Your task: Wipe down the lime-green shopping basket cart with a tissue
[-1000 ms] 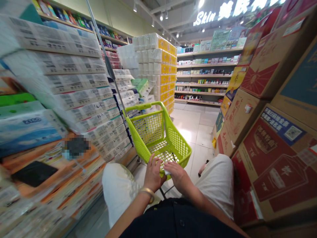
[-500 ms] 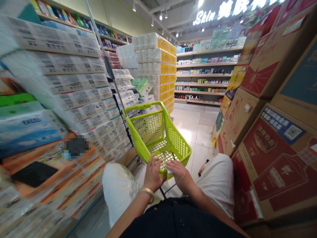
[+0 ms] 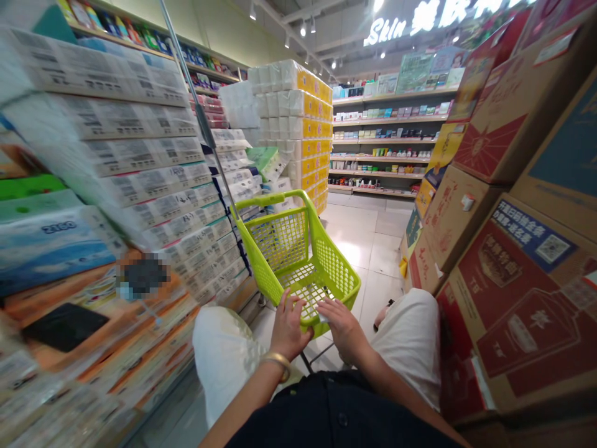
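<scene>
A lime-green plastic shopping basket (image 3: 326,261) on wheels stands on the aisle floor right in front of my knees. My left hand (image 3: 286,326), with a gold bangle on the wrist, grips the basket's near rim, thumb under and fingers over it. My right hand (image 3: 342,325) lies beside it on the same rim, fingers pressed onto a small white piece (image 3: 321,318), perhaps cloth or paper, mostly hidden under them. The basket's long metal handle (image 3: 200,115) slants up to the left.
Stacked packs of tissue (image 3: 140,168) wall the left side. Red and brown cartons (image 3: 513,261) are piled close on the right. A tower of toilet-paper packs (image 3: 298,124) stands beyond the basket, with shelves (image 3: 387,149) of goods at the aisle's end. Tiled floor (image 3: 368,242) runs ahead.
My right hand has slid a little up along the basket's rim, and less of the white piece shows under its fingers. The left hand and the basket have stayed put.
</scene>
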Demonstrator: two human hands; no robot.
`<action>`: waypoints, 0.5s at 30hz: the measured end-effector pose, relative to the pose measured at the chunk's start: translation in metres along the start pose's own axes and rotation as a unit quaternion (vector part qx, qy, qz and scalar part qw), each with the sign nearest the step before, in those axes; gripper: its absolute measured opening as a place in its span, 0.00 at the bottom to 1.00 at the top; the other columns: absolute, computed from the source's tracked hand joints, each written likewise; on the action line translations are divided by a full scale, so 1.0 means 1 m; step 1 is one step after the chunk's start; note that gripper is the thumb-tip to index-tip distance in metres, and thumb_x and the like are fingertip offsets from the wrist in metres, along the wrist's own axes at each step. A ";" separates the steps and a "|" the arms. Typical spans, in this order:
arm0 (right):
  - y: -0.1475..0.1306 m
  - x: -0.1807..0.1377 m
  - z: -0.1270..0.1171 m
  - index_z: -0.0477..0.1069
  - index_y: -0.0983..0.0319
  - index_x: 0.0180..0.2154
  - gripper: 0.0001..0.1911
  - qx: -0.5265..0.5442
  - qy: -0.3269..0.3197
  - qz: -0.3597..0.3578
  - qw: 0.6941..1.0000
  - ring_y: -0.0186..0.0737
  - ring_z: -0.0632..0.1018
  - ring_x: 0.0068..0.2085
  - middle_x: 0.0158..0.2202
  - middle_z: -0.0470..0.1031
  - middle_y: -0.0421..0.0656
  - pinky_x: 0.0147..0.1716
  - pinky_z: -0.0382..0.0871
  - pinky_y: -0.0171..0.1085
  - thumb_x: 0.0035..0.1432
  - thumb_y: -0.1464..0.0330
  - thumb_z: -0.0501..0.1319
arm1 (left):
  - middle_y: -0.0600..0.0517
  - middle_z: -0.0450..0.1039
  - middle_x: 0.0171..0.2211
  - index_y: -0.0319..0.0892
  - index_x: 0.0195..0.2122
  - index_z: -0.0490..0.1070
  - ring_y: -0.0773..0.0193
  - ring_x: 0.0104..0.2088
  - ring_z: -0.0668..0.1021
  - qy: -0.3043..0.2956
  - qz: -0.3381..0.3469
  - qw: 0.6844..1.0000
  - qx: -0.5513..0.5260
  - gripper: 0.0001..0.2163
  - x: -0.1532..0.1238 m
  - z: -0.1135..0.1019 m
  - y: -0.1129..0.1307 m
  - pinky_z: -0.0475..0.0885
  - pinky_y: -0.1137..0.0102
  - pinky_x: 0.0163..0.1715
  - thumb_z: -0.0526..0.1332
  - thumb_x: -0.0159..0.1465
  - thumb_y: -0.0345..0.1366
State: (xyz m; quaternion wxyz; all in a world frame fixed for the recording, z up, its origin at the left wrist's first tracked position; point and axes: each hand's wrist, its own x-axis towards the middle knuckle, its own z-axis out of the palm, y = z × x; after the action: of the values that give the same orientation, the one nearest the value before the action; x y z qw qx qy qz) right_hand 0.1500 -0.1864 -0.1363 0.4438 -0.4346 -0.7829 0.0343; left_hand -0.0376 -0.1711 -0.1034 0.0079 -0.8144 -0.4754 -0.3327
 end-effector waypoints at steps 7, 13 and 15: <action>0.035 0.002 -0.025 0.75 0.59 0.51 0.26 -0.032 0.124 0.136 0.982 0.46 0.71 0.61 0.53 0.78 0.48 0.59 0.67 0.55 0.57 0.81 0.50 | 0.44 0.67 0.49 0.42 0.47 0.68 0.42 0.66 0.57 -0.002 -0.006 1.000 -0.002 0.23 0.001 0.001 0.004 0.63 0.47 0.62 0.64 0.48 0.31; -0.003 -0.001 0.004 0.73 0.55 0.54 0.27 0.008 -0.013 -0.003 1.000 0.44 0.72 0.61 0.55 0.76 0.45 0.61 0.65 0.55 0.58 0.80 0.51 | 0.43 0.67 0.49 0.42 0.47 0.68 0.43 0.65 0.58 0.003 -0.001 1.000 -0.007 0.22 0.001 0.001 0.002 0.63 0.47 0.62 0.63 0.48 0.30; 0.003 -0.001 -0.001 0.73 0.56 0.54 0.27 0.001 -0.002 0.011 1.000 0.44 0.73 0.60 0.54 0.77 0.45 0.61 0.65 0.55 0.57 0.80 0.51 | 0.44 0.67 0.49 0.42 0.47 0.68 0.43 0.65 0.58 0.001 -0.002 1.000 -0.005 0.22 0.000 0.000 0.001 0.63 0.48 0.63 0.63 0.48 0.30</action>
State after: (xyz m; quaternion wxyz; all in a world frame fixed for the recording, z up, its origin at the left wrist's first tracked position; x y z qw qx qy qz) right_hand 0.1528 -0.1849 -0.1379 0.4423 -0.4425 -0.7790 0.0411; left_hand -0.0369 -0.1714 -0.1034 0.0034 -0.8130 -0.4755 -0.3359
